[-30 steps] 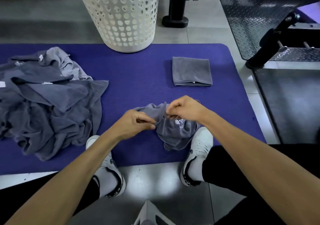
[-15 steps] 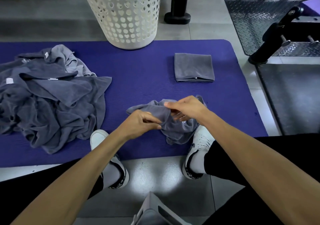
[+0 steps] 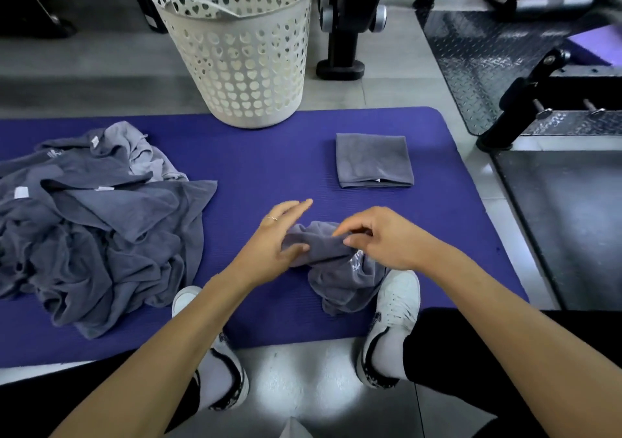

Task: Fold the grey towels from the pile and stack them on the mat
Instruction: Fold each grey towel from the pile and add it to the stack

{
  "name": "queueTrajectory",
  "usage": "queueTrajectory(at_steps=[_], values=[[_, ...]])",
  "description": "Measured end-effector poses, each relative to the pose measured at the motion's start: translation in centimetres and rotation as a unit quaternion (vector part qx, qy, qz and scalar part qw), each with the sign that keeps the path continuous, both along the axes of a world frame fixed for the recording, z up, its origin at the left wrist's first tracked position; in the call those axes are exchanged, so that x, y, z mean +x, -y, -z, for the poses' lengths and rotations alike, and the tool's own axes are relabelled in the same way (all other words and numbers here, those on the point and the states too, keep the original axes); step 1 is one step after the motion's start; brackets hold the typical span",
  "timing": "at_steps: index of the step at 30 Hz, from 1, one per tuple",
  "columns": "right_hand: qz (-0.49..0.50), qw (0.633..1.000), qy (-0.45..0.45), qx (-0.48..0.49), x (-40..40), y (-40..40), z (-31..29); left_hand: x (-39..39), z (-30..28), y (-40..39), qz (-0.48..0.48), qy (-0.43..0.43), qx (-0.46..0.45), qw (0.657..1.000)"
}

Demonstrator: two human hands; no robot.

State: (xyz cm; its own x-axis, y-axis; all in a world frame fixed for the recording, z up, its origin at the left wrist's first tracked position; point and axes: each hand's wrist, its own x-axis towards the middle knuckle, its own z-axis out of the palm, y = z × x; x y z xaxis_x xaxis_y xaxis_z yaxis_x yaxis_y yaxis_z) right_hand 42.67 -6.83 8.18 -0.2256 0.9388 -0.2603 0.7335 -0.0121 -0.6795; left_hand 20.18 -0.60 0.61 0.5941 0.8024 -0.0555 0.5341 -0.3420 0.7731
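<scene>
- While the crumpled grey towel (image 3: 340, 262) sits bunched up on the purple mat (image 3: 269, 168) right in front of the person's feet, both hands are on it.
- Left hand (image 3: 272, 245) has its fingers stretched out mostly straight, spread over the left end of the towel; the thumb lies against the cloth but nothing is really grabbed. There's a thin ring (image 3: 272, 218) on one finger.
- Right hand (image 3: 380, 235) has its fingers curled in and looks like it's pinching a fold of the towel near the top middle, thumb and fingertips meeting on the fabric.
- Some white print shows on the towel just under the right hand, too small to read.
- One folded towel (image 3: 374, 160) already lies flat on the mat, further away and to the right, well apart from the one being handled.
- Big messy pile of grey towels (image 3: 101, 222) takes up the left side of the mat, with a few small white tags showing.
- White laundry basket (image 3: 235, 50) with heart-shaped holes stands at the mat's far edge, bottom just overlapping it.
- White sneakers: the left one (image 3: 215, 353) half on the mat's near edge, the right one (image 3: 393, 316) touching the crumpled towel.
- Dark gym equipment (image 3: 340, 20) and checker-plate flooring (image 3: 488, 60) sit behind and to the right.
</scene>
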Motion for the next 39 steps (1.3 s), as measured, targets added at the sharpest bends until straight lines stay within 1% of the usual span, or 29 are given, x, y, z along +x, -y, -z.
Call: queueTrajectory(at_steps=[2,4,6,7,9,11,13,15,17,18,20,22,24,26,29,32,34,37,39], values=[[0.03,0.999,-0.022,0.018,0.9,0.6,-0.7,1.2,-0.4,-0.8,0.017,-0.026,0.022,0.999],[0.085,0.993,-0.069,0.048,1.6,1.0,-1.5,1.7,-0.2,-1.7,0.049,-0.067,0.039,0.996],[0.135,0.981,-0.122,0.068,2.1,1.4,-2.2,1.5,0.8,-2.2,0.067,-0.108,0.032,0.991],[0.153,0.975,-0.145,0.074,2.2,1.6,-2.4,1.4,1.4,-2.1,0.058,-0.112,0.015,0.992],[0.19,0.962,-0.177,0.085,2.3,1.8,-2.5,1.2,2.3,-1.9,0.01,-0.076,-0.032,0.997],[0.241,0.948,-0.179,0.103,2.5,1.8,-1.9,1.3,2.5,-1.8,-0.045,-0.016,-0.091,0.995],[0.289,0.94,-0.139,0.12,3.1,1.7,-0.7,1.7,1.3,-1.7,-0.058,0.025,-0.142,0.988],[0.319,0.934,-0.1,0.129,3.7,1.7,0.3,2.2,-1.1,-2.0,-0.03,0.027,-0.166,0.985],[0.318,0.934,-0.097,0.13,3.8,1.6,0.8,2.6,-3.7,-2.5,0.025,0.019,-0.163,0.986],[0.303,0.939,-0.102,0.13,3.5,1.4,0.8,2.6,-4.9,-2.8,0.054,0.012,-0.153,0.987],[0.249,0.953,-0.116,0.13,2.5,0.9,0.5,2.4,-7.1,-3.0,0.101,-0.002,-0.139,0.985],[0.19,0.964,-0.137,0.124,1.0,0.4,-0.2,2.4,-8.8,-2.9,0.125,-0.006,-0.127,0.984],[0.148,0.968,-0.166,0.119,-0.3,0.1,-0.6,2.4,-9.9,-2.5,0.124,-0.008,-0.104,0.987],[0.127,0.969,-0.181,0.111,-0.9,-0.1,-0.8,2.2,-10.2,-2.3,0.109,-0.002,-0.092,0.99],[0.115,0.973,-0.164,0.111,-1.0,-0.2,-0.6,1.8,-10.1,-1.9,0.09,0.015,-0.093,0.991],[0.13,0.974,-0.142,0.117,-1.3,-0.2,-0.4,1.7,-9.4,-1.6,0.068,0.032,-0.098,0.992],[0.157,0.969,-0.148,0.121,-1.3,-0.3,-0.4,1.5,-7.9,-1.7,0.043,0.034,-0.098,0.994],[0.25,0.934,-0.231,0.113,-0.5,-0.7,-0.5,0.0,-4.0,-1.8,-0.002,-0.014,-0.049,0.999],[0.3,0.908,-0.272,0.103,0.4,-0.6,-0.5,-1.1,-1.1,-1.7,-0.054,-0.031,-0.051,0.997]])
